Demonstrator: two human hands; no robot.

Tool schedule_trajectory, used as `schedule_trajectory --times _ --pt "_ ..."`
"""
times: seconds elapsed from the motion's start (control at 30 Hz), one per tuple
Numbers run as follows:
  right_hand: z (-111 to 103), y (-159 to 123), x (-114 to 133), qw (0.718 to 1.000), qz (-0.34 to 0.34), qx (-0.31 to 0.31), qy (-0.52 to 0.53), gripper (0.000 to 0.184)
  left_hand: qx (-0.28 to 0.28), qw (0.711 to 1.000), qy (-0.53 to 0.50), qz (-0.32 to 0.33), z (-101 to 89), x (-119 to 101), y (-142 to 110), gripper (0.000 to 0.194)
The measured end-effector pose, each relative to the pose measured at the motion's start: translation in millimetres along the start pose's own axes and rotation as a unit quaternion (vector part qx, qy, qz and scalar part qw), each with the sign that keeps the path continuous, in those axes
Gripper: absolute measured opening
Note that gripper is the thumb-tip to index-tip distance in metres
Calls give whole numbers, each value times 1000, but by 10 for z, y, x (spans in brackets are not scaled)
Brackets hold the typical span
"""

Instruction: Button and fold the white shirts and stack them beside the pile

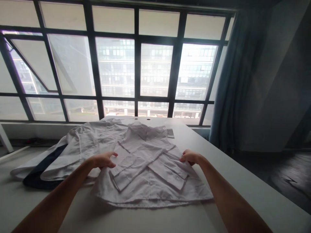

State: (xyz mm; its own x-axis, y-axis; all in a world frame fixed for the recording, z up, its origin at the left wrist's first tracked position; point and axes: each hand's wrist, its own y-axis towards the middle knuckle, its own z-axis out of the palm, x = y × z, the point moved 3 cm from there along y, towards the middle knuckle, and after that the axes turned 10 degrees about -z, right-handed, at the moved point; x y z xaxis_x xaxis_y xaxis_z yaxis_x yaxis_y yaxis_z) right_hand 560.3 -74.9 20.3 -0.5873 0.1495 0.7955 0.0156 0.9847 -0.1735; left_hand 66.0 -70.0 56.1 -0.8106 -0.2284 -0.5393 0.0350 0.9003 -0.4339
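The left hand (103,160) and right hand (190,157) are pinching opposite side edges of a white button-up shirt (148,191), holding it in place at twelve o'clock on a white table (262,204) while its sleeves are lying crossed over its front.

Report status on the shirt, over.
Left hand and right hand at the white shirt's side edges. Sleeves folded across front. Second white garment, navy cloth alongside, left.

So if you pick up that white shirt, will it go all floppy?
Probably yes: the white shirt looks thin and wrinkled, and its sleeves lie folded flat, so it likely bends easily. It's probably light for its size. Pushed, it might slide on the smooth-looking table.
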Motion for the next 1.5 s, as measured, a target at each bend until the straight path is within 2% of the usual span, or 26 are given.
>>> schedule_trajectory --times 0.1,0.2,0.3,0.47,0.53,0.63,0.77,0.87,0.97,1.03,1.1,1.17,1.23,1.3,1.33,1.4,1.5 --pt "-83 -137 -27 998 58 4 -21 30 59 998 1 24 -23 -27 -121 83" --pt "-135 -232 -22 996 75 18 -39 34 68 997 11 38 -49 -47 -155 72" --pt "-142 -293 36 997 49 60 -19 33 61 995 6 73 -76 -121 -206 67" --pt "-124 -401 294 996 -43 71 26 31 45 992 -10 119 -39 -401 -409 69" --pt "-78 -443 397 992 -68 91 59 30 58 990 -4 132 60 -555 -479 67" --pt "-6 -479 486 987 -84 107 91 30 76 983 20 164 325 -811 -533 58" --pt "65 -491 522 983 -101 104 114 32 113 974 90 178 869 -1059 -512 50" --pt "114 -493 541 980 -112 105 128 31 160 967 121 159 1225 -1082 -462 52" --pt "164 -493 570 976 -122 113 141 31 186 968 82 148 1337 -1005 -420 52" --pt "197 -494 596 973 -130 118 151 32 221 964 41 144 1307 -935 -405 52" --pt "231 -497 625 970 -139 119 162 33 238 956 9 169 1232 -884 -387 52" --pt "280 -505 664 966 -148 118 174 35 189 953 1 236 1129 -861 -346 45" --pt "355 -517 718 962 -160 113 189 37 75 943 22 322 1026 -851 -287 33" --pt "467 -531 783 957 -172 117 201 40 -34 914 60 400 968 -834 -224 23" --pt "537 -538 818 955 -178 123 204 42 -68 898 81 427 963 -820 -189 22" --pt "701 -548 888 950 -191 139 206 46 -99 876 121 456 987 -784 -109 26" --pt "966 -543 969 948 -203 137 203 50 -115 863 173 460 1052 -732 -3 38"
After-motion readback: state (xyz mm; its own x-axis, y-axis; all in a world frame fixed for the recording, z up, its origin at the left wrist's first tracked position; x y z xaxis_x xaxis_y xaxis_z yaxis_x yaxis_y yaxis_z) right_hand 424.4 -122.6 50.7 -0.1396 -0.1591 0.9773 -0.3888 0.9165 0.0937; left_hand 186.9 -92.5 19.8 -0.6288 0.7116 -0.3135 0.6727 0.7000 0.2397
